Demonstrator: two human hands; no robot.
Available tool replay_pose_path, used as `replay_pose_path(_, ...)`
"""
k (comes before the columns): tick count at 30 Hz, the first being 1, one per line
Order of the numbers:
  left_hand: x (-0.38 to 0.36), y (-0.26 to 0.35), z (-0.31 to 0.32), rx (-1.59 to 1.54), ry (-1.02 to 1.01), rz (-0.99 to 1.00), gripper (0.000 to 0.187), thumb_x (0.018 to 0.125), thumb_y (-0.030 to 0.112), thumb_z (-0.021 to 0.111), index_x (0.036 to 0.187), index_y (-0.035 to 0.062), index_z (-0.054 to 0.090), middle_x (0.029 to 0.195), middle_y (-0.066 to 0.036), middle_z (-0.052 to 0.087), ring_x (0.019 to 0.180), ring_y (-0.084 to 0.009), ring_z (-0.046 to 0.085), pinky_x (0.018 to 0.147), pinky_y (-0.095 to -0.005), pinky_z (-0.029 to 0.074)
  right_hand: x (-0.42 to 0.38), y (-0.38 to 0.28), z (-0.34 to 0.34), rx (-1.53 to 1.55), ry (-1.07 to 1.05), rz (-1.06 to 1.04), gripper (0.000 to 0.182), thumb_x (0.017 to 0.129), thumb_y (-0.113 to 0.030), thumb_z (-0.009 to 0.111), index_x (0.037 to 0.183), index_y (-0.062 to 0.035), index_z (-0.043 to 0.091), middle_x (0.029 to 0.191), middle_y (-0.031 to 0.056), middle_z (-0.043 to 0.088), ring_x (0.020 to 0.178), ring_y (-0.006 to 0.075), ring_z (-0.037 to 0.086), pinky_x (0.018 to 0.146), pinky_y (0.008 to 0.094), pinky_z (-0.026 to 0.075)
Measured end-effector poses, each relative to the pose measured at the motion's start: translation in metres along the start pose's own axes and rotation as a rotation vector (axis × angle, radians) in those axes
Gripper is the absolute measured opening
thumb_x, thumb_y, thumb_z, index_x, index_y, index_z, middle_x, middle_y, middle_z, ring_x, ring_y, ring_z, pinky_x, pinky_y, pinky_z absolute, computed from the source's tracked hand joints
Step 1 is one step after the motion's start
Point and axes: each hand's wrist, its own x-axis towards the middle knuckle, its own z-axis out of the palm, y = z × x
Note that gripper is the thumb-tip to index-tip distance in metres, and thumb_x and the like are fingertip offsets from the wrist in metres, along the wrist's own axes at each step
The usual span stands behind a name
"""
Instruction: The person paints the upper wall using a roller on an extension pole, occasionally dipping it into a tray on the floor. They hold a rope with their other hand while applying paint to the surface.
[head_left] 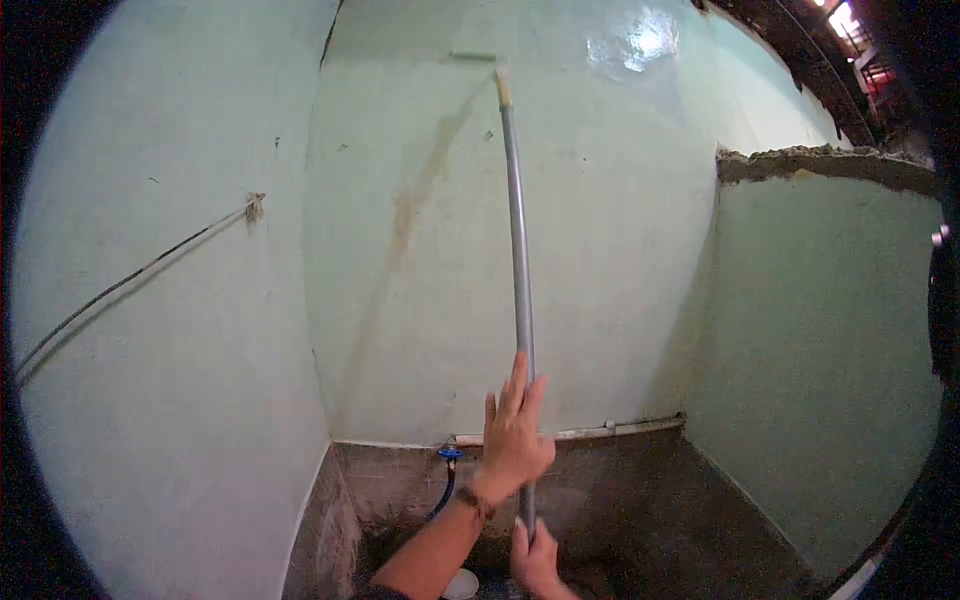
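Observation:
A long grey pole (pixel 519 230) stands nearly upright in front of the pale green wall (pixel 600 260). At its top, a yellowish handle joins a paint roller (pixel 474 55) that rests against the wall high up. My left hand (pixel 516 440), with a dark band at the wrist, lies against the pole with its fingers spread and pointing upward. Lower down, my right hand (pixel 536 552) is wrapped round the bottom part of the pole.
A cable (pixel 140 270) sticks out from the left wall. Below are a blue valve (pixel 451 453) with a dark hose, a pale pipe (pixel 600 431) along a ledge and a white round container (pixel 461 584). A lower wall (pixel 820 330) with a broken top edge stands right.

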Motion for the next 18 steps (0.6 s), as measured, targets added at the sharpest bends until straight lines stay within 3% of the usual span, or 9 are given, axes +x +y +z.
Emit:
replay_pose_path(2,-0.022,0.004,-0.004,0.049,-0.066,-0.035,0.064,0.062,0.005,0.053,0.124,0.0006,0.039,0.145,-0.016,0.008,0.128,-0.0337,0.027,0.099,-0.0584,0.021,-0.016,-0.002,0.006,0.098,0.090,-0.084,0.025,0.092,-0.023,0.046,0.090,0.0001,0.053,0.067,0.0065,0.050,0.059,0.0128,0.045,0.055,0.0285,0.039)
replay_pose_path(4,0.011,0.004,-0.017,-0.039,-0.032,0.008,0.066,0.061,0.004,0.053,0.125,0.0003,0.038,0.145,-0.016,0.008,0.128,-0.0330,0.028,0.097,-0.0585,0.024,0.000,-0.027,-0.003,0.009,-0.012,0.028,0.022,0.088,-0.022,0.049,0.086,-0.0002,0.051,0.064,0.0111,0.051,0.060,0.0143,0.048,0.057,0.0324,0.043)
replay_pose_path(5,0.038,0.002,-0.026,-0.064,-0.030,0.025,0.066,0.061,0.004,0.053,0.125,0.0001,0.038,0.146,-0.015,0.008,0.127,-0.0322,0.029,0.096,-0.0590,0.025,0.020,-0.043,-0.004,-0.002,0.021,-0.056,0.029,0.087,-0.030,0.051,0.088,-0.0012,0.050,0.067,0.0216,0.057,0.064,0.0379,0.059,0.057,0.0405,0.046)
replay_pose_path(7,0.103,0.001,-0.038,-0.010,0.088,0.109,0.064,0.056,0.002,0.054,0.119,0.0024,0.042,0.145,-0.016,0.010,0.116,-0.0394,0.040,0.087,-0.0416,0.042,0.070,-0.086,-0.009,0.025,0.075,-0.203,0.031,0.088,-0.031,0.050,0.088,-0.0001,0.050,0.069,0.0246,0.056,0.066,0.0406,0.058,0.057,0.0425,0.045)
replay_pose_path(8,0.137,0.005,-0.050,-0.008,0.056,0.081,0.063,0.057,0.003,0.054,0.119,0.0024,0.042,0.145,-0.015,0.010,0.116,-0.0376,0.041,0.086,-0.0409,0.043,0.093,-0.120,-0.016,0.026,0.055,-0.229,0.034,0.089,-0.032,0.048,0.088,0.0015,0.051,0.073,0.0272,0.056,0.068,0.0432,0.057,0.058,0.0450,0.044)
replay_pose_path(13,0.269,0.015,-0.092,0.056,0.053,0.074,0.062,0.062,0.008,0.051,0.124,0.0049,0.040,0.147,-0.008,0.005,0.114,-0.0317,0.046,0.090,-0.0412,0.040,0.187,-0.215,-0.023,0.094,0.044,-0.155,0.045,0.088,-0.041,0.046,0.085,0.0037,0.051,0.073,0.0283,0.055,0.073,0.0434,0.056,0.062,0.0454,0.044)
replay_pose_path(15,0.272,0.018,-0.097,0.108,0.033,0.024,0.064,0.064,0.011,0.049,0.127,0.0075,0.038,0.147,-0.004,0.004,0.111,-0.0302,0.048,0.094,-0.0431,0.037,0.194,-0.224,-0.019,0.068,0.079,-0.157,0.046,0.088,-0.041,0.046,0.085,0.0042,0.050,0.074,0.0285,0.056,0.073,0.0436,0.056,0.062,0.0462,0.044)
replay_pose_path(18,0.221,-0.003,-0.070,0.007,0.026,0.074,0.065,0.061,0.007,0.051,0.125,0.0066,0.039,0.147,-0.008,0.004,0.113,-0.0308,0.047,0.087,-0.0395,0.043,0.159,-0.171,-0.009,-0.031,0.100,-0.184,0.044,0.087,-0.041,0.046,0.087,0.0028,0.051,0.076,0.0283,0.057,0.075,0.0437,0.056,0.063,0.0463,0.044)
